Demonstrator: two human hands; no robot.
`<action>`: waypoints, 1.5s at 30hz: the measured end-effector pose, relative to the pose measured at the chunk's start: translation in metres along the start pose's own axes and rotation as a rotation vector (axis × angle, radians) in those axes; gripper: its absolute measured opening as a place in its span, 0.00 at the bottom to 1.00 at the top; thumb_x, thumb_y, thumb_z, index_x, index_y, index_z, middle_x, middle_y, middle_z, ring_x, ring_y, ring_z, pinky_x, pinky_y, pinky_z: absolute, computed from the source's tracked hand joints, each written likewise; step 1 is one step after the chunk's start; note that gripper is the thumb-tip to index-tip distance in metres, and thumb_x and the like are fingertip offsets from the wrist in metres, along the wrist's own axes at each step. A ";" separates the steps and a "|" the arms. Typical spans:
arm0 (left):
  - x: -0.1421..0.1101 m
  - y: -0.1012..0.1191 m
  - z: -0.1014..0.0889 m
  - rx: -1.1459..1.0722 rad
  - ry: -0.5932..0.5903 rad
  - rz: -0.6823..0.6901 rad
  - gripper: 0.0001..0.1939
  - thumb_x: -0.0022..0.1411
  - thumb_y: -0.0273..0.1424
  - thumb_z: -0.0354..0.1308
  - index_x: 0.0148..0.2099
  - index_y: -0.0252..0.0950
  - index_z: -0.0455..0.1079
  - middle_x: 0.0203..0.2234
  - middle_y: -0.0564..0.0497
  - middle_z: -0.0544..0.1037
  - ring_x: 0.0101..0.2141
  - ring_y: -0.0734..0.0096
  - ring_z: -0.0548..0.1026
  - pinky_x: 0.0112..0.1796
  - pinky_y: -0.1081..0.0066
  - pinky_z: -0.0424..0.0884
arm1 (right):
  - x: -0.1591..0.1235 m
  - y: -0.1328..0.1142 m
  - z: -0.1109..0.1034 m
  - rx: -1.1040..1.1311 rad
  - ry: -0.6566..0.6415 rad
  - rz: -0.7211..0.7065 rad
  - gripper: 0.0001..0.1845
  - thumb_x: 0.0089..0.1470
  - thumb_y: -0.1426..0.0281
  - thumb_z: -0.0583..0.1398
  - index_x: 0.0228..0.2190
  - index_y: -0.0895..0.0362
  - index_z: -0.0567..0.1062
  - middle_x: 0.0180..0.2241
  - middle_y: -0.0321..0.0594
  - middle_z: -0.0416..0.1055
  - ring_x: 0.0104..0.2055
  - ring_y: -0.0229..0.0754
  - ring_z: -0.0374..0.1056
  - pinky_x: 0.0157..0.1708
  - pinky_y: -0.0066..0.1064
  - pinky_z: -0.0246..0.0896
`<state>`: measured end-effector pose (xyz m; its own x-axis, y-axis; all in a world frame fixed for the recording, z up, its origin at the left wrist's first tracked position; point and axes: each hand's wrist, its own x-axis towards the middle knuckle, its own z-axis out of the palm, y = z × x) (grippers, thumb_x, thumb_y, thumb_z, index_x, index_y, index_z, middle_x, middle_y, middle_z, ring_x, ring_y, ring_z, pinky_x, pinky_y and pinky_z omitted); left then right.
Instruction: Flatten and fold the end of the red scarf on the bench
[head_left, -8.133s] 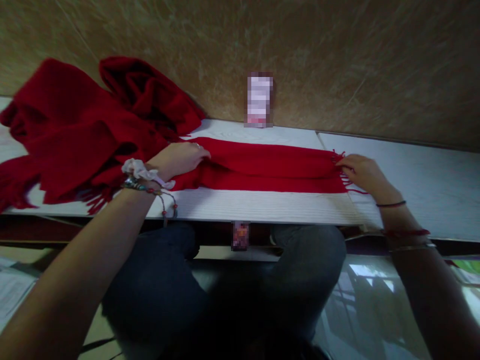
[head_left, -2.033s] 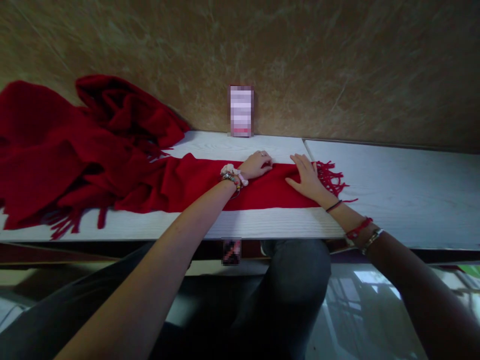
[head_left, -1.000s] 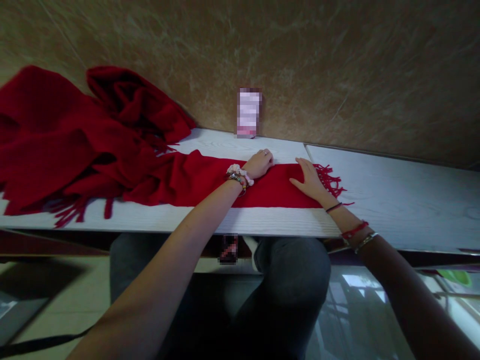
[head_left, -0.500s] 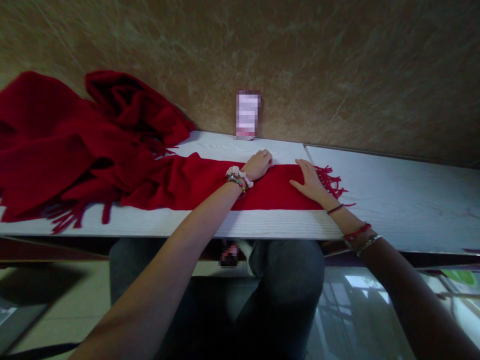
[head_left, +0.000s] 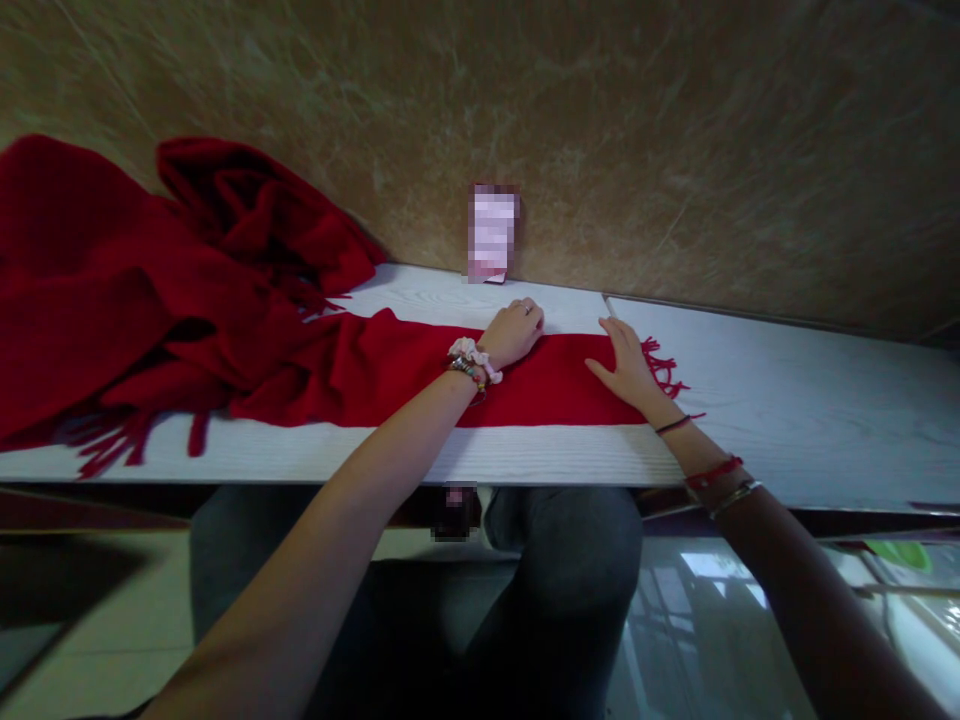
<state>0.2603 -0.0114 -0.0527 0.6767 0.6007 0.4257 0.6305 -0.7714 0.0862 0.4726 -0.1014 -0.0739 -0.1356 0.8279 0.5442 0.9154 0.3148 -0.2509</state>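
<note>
A long red scarf [head_left: 420, 370] lies along a white wood-grain ledge [head_left: 787, 400], its right part smoothed flat and its fringe [head_left: 664, 370] at the right end. My left hand [head_left: 512, 333] rests at the scarf's far edge, fingers curled down and closed on the cloth; its fingertips are mostly hidden. On the flat part beside the fringe lies my right hand [head_left: 628, 368], open, with thumb and fingers spread. To the left, the scarf runs into wrinkles beside a large heap of red cloth [head_left: 90, 290] with dangling fringe.
A marbled brown wall [head_left: 675, 130] rises behind the ledge. Against it leans a phone-shaped upright object [head_left: 493, 232], its face pixelated. My knees [head_left: 570, 560] are below the ledge's front edge. A green item [head_left: 900, 553] shows at the lower right.
My right hand has slid slightly right along the scarf, closer to the fringe. My left hand stays at the far edge. The whole view has shifted a little.
</note>
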 end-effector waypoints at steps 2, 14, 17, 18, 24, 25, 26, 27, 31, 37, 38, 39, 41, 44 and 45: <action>-0.004 0.001 -0.005 -0.032 -0.050 0.110 0.10 0.62 0.31 0.50 0.43 0.33 0.67 0.42 0.45 0.70 0.43 0.65 0.68 0.43 0.69 0.64 | -0.001 -0.005 -0.005 0.018 -0.042 -0.059 0.30 0.52 0.63 0.55 0.55 0.57 0.59 0.53 0.51 0.59 0.58 0.52 0.54 0.57 0.51 0.50; -0.018 -0.003 -0.014 0.071 -0.257 -0.008 0.16 0.63 0.36 0.50 0.51 0.38 0.67 0.47 0.46 0.68 0.47 0.64 0.67 0.45 0.67 0.65 | -0.010 -0.011 -0.012 -0.027 -0.436 -0.193 0.30 0.57 0.56 0.50 0.57 0.57 0.60 0.59 0.49 0.56 0.61 0.49 0.51 0.59 0.48 0.48; -0.017 -0.002 -0.013 0.053 -0.202 0.012 0.14 0.62 0.35 0.52 0.47 0.36 0.69 0.46 0.45 0.68 0.46 0.64 0.67 0.44 0.69 0.65 | -0.010 -0.012 -0.012 -0.058 -0.442 -0.183 0.30 0.57 0.56 0.49 0.57 0.57 0.60 0.60 0.49 0.54 0.62 0.50 0.49 0.58 0.51 0.46; -0.017 -0.001 -0.013 0.031 -0.207 0.016 0.14 0.62 0.35 0.52 0.47 0.36 0.69 0.45 0.45 0.69 0.45 0.65 0.68 0.43 0.70 0.65 | -0.011 -0.012 -0.012 -0.071 -0.457 -0.179 0.29 0.57 0.56 0.48 0.57 0.56 0.60 0.60 0.49 0.54 0.62 0.51 0.49 0.58 0.53 0.46; -0.014 0.003 -0.011 -0.045 -0.276 -0.029 0.09 0.62 0.30 0.52 0.42 0.34 0.70 0.36 0.48 0.74 0.40 0.68 0.71 0.41 0.72 0.65 | -0.010 -0.009 -0.008 -0.056 -0.484 -0.170 0.28 0.57 0.55 0.49 0.56 0.53 0.61 0.60 0.47 0.55 0.62 0.51 0.50 0.57 0.54 0.46; -0.014 0.003 -0.011 -0.039 -0.263 -0.026 0.08 0.62 0.30 0.52 0.42 0.34 0.70 0.36 0.48 0.74 0.40 0.68 0.71 0.40 0.72 0.65 | -0.010 -0.009 -0.008 -0.047 -0.485 -0.169 0.28 0.57 0.55 0.49 0.56 0.53 0.62 0.60 0.47 0.55 0.62 0.51 0.50 0.57 0.54 0.46; -0.015 0.004 -0.010 -0.031 -0.244 -0.018 0.08 0.62 0.29 0.52 0.41 0.35 0.70 0.37 0.48 0.74 0.40 0.67 0.71 0.39 0.72 0.65 | -0.010 -0.008 -0.009 -0.039 -0.486 -0.168 0.29 0.57 0.54 0.49 0.56 0.53 0.62 0.60 0.47 0.55 0.61 0.51 0.50 0.57 0.54 0.47; -0.015 0.004 -0.010 -0.022 -0.222 -0.007 0.08 0.61 0.29 0.52 0.41 0.35 0.70 0.37 0.48 0.74 0.40 0.67 0.71 0.38 0.72 0.66 | -0.009 -0.008 -0.009 -0.032 -0.488 -0.167 0.29 0.56 0.54 0.50 0.55 0.53 0.62 0.60 0.47 0.55 0.61 0.51 0.51 0.57 0.54 0.46; -0.017 0.007 -0.011 0.031 -0.158 0.022 0.09 0.62 0.28 0.49 0.41 0.36 0.69 0.39 0.47 0.73 0.39 0.66 0.71 0.34 0.71 0.65 | -0.008 -0.006 -0.010 -0.019 -0.490 -0.166 0.28 0.56 0.54 0.50 0.55 0.53 0.63 0.59 0.46 0.57 0.61 0.50 0.52 0.58 0.52 0.47; -0.014 0.005 -0.017 0.140 -0.094 -0.013 0.14 0.62 0.22 0.44 0.44 0.34 0.68 0.41 0.44 0.71 0.41 0.64 0.70 0.35 0.69 0.65 | -0.012 -0.008 -0.009 -0.059 -0.480 -0.185 0.28 0.57 0.55 0.48 0.56 0.54 0.62 0.60 0.47 0.55 0.61 0.52 0.51 0.57 0.53 0.47; -0.014 0.003 -0.017 0.158 -0.094 -0.021 0.14 0.62 0.21 0.43 0.45 0.34 0.68 0.41 0.43 0.71 0.42 0.63 0.70 0.36 0.69 0.65 | -0.013 -0.009 -0.008 -0.068 -0.467 -0.194 0.28 0.58 0.56 0.47 0.56 0.54 0.61 0.60 0.47 0.56 0.61 0.51 0.51 0.57 0.53 0.47; -0.013 0.001 -0.017 0.169 -0.106 -0.024 0.14 0.62 0.21 0.43 0.45 0.34 0.68 0.41 0.43 0.71 0.43 0.63 0.70 0.36 0.68 0.65 | -0.014 -0.010 -0.008 -0.074 -0.454 -0.204 0.28 0.58 0.57 0.47 0.56 0.55 0.61 0.59 0.47 0.56 0.61 0.51 0.51 0.57 0.52 0.48; -0.013 -0.001 -0.016 0.165 -0.148 -0.013 0.14 0.63 0.22 0.43 0.45 0.33 0.68 0.41 0.43 0.71 0.42 0.62 0.70 0.35 0.68 0.66 | -0.016 -0.012 -0.008 -0.078 -0.436 -0.221 0.27 0.59 0.57 0.46 0.56 0.54 0.61 0.59 0.46 0.56 0.61 0.50 0.50 0.57 0.51 0.48; -0.014 0.002 -0.017 0.127 -0.155 0.025 0.14 0.64 0.24 0.43 0.46 0.34 0.67 0.41 0.44 0.71 0.41 0.64 0.70 0.34 0.69 0.66 | -0.018 -0.013 -0.009 -0.087 -0.431 -0.204 0.27 0.59 0.57 0.46 0.57 0.53 0.59 0.60 0.45 0.55 0.62 0.49 0.49 0.57 0.52 0.47; -0.015 0.006 -0.017 0.107 -0.152 0.051 0.14 0.64 0.25 0.43 0.46 0.35 0.67 0.42 0.45 0.71 0.42 0.64 0.70 0.35 0.70 0.66 | -0.018 -0.012 -0.009 -0.093 -0.434 -0.189 0.28 0.59 0.56 0.47 0.58 0.53 0.58 0.60 0.46 0.54 0.62 0.49 0.49 0.57 0.52 0.47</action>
<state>0.2471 -0.0283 -0.0431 0.7530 0.5927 0.2858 0.6255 -0.7796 -0.0314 0.4674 -0.1245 -0.0730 -0.4303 0.8838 0.1837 0.8869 0.4518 -0.0963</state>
